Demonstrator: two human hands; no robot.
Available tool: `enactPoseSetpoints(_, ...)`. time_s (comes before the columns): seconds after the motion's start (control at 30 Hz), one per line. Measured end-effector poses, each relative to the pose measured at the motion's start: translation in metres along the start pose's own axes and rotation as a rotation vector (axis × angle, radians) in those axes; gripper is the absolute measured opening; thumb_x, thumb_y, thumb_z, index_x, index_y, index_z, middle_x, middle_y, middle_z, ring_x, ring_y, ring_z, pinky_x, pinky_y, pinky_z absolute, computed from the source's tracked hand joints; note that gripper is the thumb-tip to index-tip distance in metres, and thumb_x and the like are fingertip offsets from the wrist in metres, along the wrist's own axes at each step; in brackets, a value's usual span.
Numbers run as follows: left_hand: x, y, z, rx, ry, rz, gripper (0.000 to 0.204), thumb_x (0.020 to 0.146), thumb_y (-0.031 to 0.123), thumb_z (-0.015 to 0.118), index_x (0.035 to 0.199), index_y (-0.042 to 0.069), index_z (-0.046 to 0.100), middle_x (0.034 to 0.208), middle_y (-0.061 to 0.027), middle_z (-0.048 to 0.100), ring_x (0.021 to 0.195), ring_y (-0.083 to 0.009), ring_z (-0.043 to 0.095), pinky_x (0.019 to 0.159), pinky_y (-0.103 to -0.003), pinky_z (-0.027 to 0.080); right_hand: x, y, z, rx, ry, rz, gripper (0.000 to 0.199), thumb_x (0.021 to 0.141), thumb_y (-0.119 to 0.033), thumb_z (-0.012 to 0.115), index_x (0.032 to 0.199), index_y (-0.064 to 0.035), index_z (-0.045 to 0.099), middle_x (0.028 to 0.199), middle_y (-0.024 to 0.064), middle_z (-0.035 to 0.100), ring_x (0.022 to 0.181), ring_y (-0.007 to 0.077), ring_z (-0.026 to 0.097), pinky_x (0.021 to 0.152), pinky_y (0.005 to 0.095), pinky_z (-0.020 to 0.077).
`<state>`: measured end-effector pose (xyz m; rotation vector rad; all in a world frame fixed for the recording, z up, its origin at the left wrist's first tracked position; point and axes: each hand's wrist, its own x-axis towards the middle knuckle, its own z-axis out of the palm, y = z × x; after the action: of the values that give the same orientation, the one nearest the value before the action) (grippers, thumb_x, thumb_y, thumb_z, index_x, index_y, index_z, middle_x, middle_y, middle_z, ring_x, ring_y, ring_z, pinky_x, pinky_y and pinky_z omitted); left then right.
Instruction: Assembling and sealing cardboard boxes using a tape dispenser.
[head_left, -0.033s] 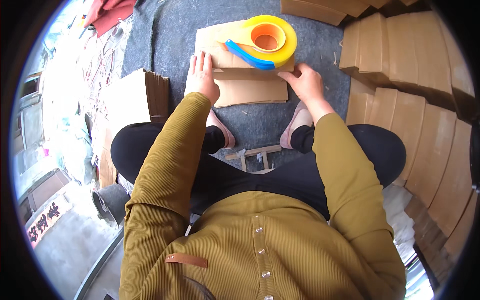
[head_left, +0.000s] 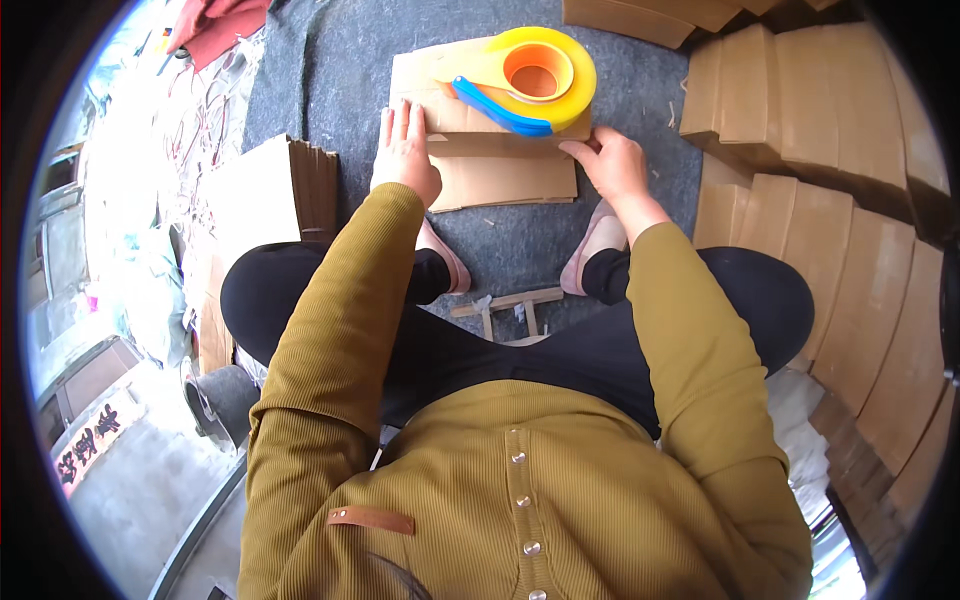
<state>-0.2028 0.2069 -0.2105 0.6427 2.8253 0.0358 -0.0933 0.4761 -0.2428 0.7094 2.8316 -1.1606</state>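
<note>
A brown cardboard box [head_left: 415,85] lies on the dark floor covering in front of my feet, and a flap [head_left: 500,175] extends from its near side. On top of the box rests a tape dispenser [head_left: 575,85], with a wide yellow ring, an orange hub and a blue strip along its near edge. My left hand [head_left: 408,165] lies with straight fingers on the box's left near corner. At the right near corner, my right hand [head_left: 617,168] pinches the cardboard edge between thumb and bent fingers. The fingertips of the right hand are partly hidden.
Stacks of folded cardboard [head_left: 825,95] line the right side, with more cardboard [head_left: 640,20] at the far edge. Another upright bundle of cardboard [head_left: 265,190] stands to my left. A small wooden frame [head_left: 510,303] lies between my feet. Red cloth [head_left: 215,30] is at the far left.
</note>
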Motion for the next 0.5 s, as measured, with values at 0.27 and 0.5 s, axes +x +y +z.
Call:
enactPoseSetpoints(0.27,-0.003,-0.001,0.003,-0.061,0.049,0.04,0.08,0.078,-0.003,0.054,0.153,-0.004,0.026,0.161,-0.0239,0.024,0.152,-0.0425,0.014,0.125,-0.043,0.015,0.003,-0.032,-0.017,-0.212,-0.176,0.124,0.057,0.076,-0.059,0.077,0.097,-0.0059,0.076,0.088,0.0154,0.075,0.087,0.0343,0.072,0.081,0.0409,0.0559)
enactPoseSetpoints(0.5,-0.005,-0.004,0.005,-0.07,0.044,0.011,0.079,0.078,-0.003,0.054,0.153,-0.001,0.03,0.163,-0.0198,0.022,0.153,-0.0393,0.013,0.125,-0.041,0.017,-0.002,-0.04,-0.005,-0.308,-0.019,0.094,0.071,0.069,-0.068,0.077,0.099,-0.0033,0.074,0.099,0.0214,0.073,0.095,0.0375,0.071,0.082,0.0463,0.0562)
